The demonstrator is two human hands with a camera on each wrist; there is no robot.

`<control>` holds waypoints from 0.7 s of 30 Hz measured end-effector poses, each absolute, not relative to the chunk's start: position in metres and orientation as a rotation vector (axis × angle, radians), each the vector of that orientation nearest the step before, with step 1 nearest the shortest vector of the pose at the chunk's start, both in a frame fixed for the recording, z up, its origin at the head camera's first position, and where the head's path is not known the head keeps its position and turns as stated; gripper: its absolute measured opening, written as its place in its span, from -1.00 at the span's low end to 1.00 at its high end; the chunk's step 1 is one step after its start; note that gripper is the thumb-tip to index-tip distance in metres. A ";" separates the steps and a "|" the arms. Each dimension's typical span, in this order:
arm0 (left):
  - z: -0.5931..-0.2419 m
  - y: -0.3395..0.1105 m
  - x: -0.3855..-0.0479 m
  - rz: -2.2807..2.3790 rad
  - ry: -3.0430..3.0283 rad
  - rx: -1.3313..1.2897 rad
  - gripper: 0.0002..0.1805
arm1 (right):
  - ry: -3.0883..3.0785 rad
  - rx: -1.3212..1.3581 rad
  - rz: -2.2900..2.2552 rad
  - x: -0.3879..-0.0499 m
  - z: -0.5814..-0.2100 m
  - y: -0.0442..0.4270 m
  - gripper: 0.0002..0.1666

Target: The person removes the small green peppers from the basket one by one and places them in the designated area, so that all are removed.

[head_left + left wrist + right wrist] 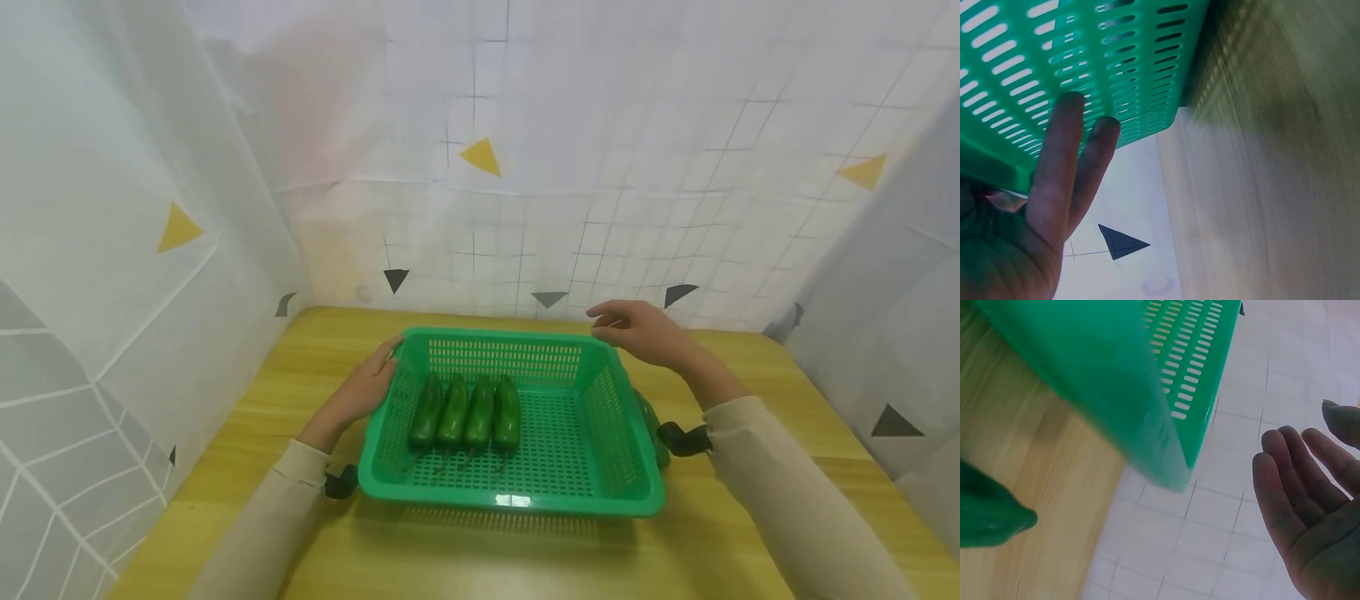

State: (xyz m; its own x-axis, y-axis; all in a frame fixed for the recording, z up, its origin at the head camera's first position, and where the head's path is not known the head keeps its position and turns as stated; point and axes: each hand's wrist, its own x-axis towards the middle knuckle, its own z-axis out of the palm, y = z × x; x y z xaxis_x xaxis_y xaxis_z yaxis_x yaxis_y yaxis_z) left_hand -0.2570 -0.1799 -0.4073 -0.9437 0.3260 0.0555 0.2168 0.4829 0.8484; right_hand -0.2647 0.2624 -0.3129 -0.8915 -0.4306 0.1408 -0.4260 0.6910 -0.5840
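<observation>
A green plastic basket (510, 504) with slotted walls stands on the table. Several glossy long green peppers (452, 412) lie side by side in its left half, thin stems toward me. At the basket's left rim, my left hand (366, 385) holds on, thumb at the top edge; in the left wrist view two extended fingers (1057, 169) lie against the outer wall. My right hand (637, 332) hovers near the back right corner, fingers loosely bent and nothing in them. Outside the right wall lies more green pepper (988, 509), partly hidden by the basket in the head view.
The wooden table (247, 467) runs back to a pale sheet wall (555, 225) with grid lines and yellow and black triangles. Similar sheets hang at the left and right sides. A dark wrist mount (682, 437) sits under the right wrist, close to the basket.
</observation>
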 end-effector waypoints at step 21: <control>-0.408 -0.179 -0.257 1.486 2.603 0.495 -0.42 | 2.726 -0.772 -1.105 -0.275 -0.320 0.228 -0.52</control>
State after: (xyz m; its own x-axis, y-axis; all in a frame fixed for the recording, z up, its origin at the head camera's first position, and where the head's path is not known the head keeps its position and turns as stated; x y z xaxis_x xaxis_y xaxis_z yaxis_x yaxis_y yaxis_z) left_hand -0.2570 -0.1789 -0.4081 -0.9416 0.3294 0.0705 0.2281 0.4695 0.8530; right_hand -0.2750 0.2279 -0.3199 -0.8664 -0.4904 0.0940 -0.4174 0.6080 -0.6754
